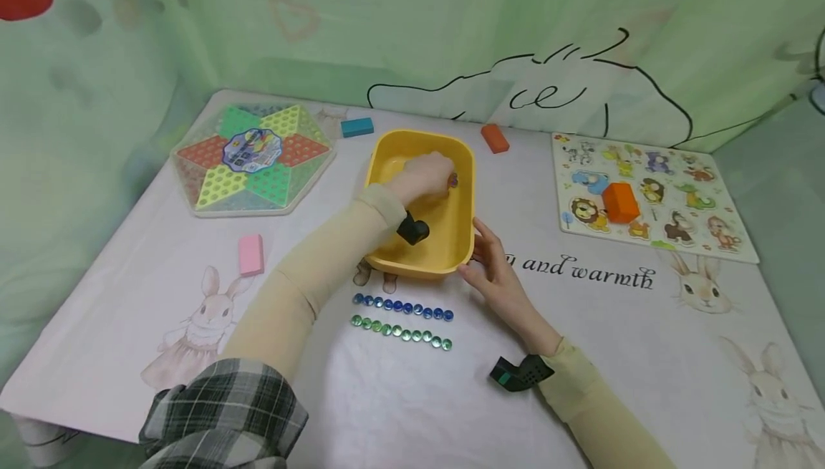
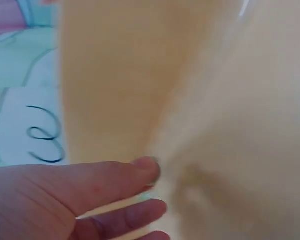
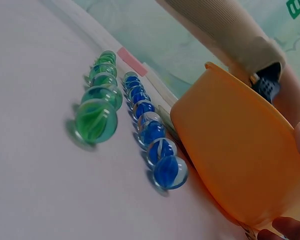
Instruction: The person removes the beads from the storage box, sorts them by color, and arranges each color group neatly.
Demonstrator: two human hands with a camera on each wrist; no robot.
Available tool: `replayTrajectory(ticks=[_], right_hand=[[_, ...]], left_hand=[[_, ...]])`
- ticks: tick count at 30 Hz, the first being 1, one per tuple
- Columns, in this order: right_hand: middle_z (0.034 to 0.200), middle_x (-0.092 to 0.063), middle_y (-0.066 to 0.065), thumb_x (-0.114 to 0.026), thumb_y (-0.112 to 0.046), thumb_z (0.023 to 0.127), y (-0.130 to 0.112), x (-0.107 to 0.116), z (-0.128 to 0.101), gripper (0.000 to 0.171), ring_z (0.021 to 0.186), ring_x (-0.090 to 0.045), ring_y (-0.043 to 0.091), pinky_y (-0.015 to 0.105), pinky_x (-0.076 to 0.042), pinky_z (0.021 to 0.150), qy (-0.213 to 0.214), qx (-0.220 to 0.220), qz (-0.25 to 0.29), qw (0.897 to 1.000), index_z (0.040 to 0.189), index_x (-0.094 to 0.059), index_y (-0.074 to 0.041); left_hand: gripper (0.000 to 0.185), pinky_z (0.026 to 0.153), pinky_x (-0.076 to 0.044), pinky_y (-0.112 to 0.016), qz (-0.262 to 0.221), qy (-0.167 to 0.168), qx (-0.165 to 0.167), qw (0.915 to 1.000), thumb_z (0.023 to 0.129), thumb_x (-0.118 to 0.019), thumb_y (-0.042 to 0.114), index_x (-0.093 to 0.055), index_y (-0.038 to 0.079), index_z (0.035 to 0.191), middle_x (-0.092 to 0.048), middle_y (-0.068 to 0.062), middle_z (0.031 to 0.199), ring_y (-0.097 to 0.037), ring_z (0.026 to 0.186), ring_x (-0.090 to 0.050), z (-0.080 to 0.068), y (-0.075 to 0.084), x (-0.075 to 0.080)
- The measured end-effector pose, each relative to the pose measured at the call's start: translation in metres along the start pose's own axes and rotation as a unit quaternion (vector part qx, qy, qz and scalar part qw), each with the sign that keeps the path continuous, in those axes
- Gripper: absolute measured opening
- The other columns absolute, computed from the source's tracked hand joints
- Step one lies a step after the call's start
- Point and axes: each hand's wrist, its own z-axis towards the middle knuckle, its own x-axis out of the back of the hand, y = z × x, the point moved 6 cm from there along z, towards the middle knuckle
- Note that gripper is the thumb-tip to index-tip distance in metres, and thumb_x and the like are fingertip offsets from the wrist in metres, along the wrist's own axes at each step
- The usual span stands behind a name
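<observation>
My left hand (image 1: 422, 175) reaches down into a yellow plastic basin (image 1: 419, 266) near its right wall. In the left wrist view, thumb and fingers pinch a small marble (image 2: 157, 171), mostly hidden behind the thumb tip. My right hand (image 1: 499, 286) holds the basin's near right corner from outside, thumb and fingers spread around it. Just in front of the basin lie a row of blue marbles (image 1: 408, 308) and, nearer me, a row of green marbles (image 1: 407, 335). The right wrist view shows both rows running alongside the basin's wall.
At the back left lies a star-patterned Chinese checkers board (image 1: 253, 150). A pink block (image 1: 251, 254), a blue block (image 1: 357, 127) and an orange-red block (image 1: 495, 138) surround the basin. To the right, an orange block (image 1: 621, 202) sits on an animal puzzle board (image 1: 696, 222).
</observation>
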Motion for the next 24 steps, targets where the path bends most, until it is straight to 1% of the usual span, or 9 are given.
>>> replayTrajectory(ticks=[2,4,8,10,13,15,20,24], right_hand=[[0.143,-0.035,0.017,-0.055,-0.015,0.092,0.000,0.000,0.000,0.072,0.127,-0.039,0.034,0.056,-0.021,0.107,0.000,-0.002,0.001,1.000,0.147,-0.012,-0.031],[0.143,-0.035,0.017,-0.055,-0.015,0.092,0.001,-0.001,0.001,0.072,0.127,-0.039,0.034,0.057,-0.021,0.107,0.001,-0.005,0.001,1.000,0.147,-0.012,-0.031],[0.144,-0.034,0.017,-0.055,-0.016,0.092,0.002,-0.001,0.001,0.072,0.128,-0.038,0.034,0.057,-0.021,0.107,0.000,-0.012,0.004,1.000,0.147,-0.011,-0.031],[0.144,-0.034,0.017,-0.055,-0.015,0.092,0.002,-0.001,0.001,0.073,0.128,-0.038,0.033,0.057,-0.021,0.107,-0.001,-0.013,0.005,1.000,0.147,-0.010,-0.031],[0.144,-0.034,0.017,-0.055,-0.015,0.092,0.002,-0.001,0.000,0.073,0.127,-0.038,0.033,0.057,-0.021,0.107,-0.003,-0.015,0.007,1.000,0.147,-0.010,-0.033],[0.144,-0.033,0.017,-0.055,-0.016,0.092,0.003,-0.001,0.000,0.073,0.128,-0.038,0.033,0.057,-0.021,0.106,-0.003,-0.016,0.008,1.000,0.147,-0.010,-0.034],[0.145,-0.032,0.015,-0.055,-0.017,0.093,0.003,-0.002,0.000,0.072,0.128,-0.037,0.032,0.057,-0.022,0.106,-0.003,-0.018,0.005,1.000,0.146,-0.010,-0.035],[0.145,-0.032,0.015,-0.055,-0.017,0.092,0.003,-0.002,0.000,0.073,0.129,-0.037,0.032,0.057,-0.022,0.107,-0.002,-0.015,0.005,1.000,0.147,-0.010,-0.035]], left_hand=[[0.006,0.064,-0.037,-0.026,-0.011,-0.007,-0.002,0.9999,0.088,-0.056,0.016,-0.058,0.011,0.091,-0.054,-0.002,0.087,-0.016,0.075,-0.048,-0.008,-0.004,0.006],[0.009,0.066,-0.040,-0.026,-0.023,-0.008,-0.008,0.9997,0.088,-0.059,0.018,-0.059,0.010,0.093,-0.056,-0.002,0.089,-0.015,0.077,-0.050,-0.017,-0.008,0.011],[0.015,0.074,-0.045,-0.030,-0.041,0.002,-0.021,0.9989,0.088,-0.062,0.023,-0.063,0.011,0.097,-0.061,-0.002,0.100,-0.016,0.084,-0.053,-0.035,-0.016,0.018],[0.016,0.075,-0.046,-0.031,-0.048,0.013,-0.027,0.9984,0.088,-0.061,0.024,-0.064,0.011,0.097,-0.062,-0.003,0.100,-0.016,0.085,-0.053,-0.043,-0.019,0.021],[0.018,0.072,-0.044,-0.029,-0.075,0.035,-0.026,0.9962,0.088,-0.062,0.027,-0.064,0.012,0.097,-0.061,-0.003,0.095,-0.016,0.082,-0.052,-0.058,-0.024,0.024],[0.019,0.068,-0.042,-0.027,-0.094,0.056,-0.027,0.9937,0.088,-0.061,0.028,-0.063,0.012,0.098,-0.060,-0.002,0.090,-0.016,0.079,-0.051,-0.068,-0.027,0.025],[0.020,0.064,-0.040,-0.025,-0.135,0.117,-0.038,0.9832,0.087,-0.063,0.028,-0.062,0.011,0.098,-0.058,-0.002,0.083,-0.016,0.074,-0.050,-0.094,-0.035,0.023],[0.020,0.064,-0.040,-0.025,-0.164,0.151,-0.041,0.9739,0.086,-0.065,0.026,-0.063,0.010,0.097,-0.059,-0.003,0.081,-0.017,0.073,-0.050,-0.113,-0.041,0.017]])
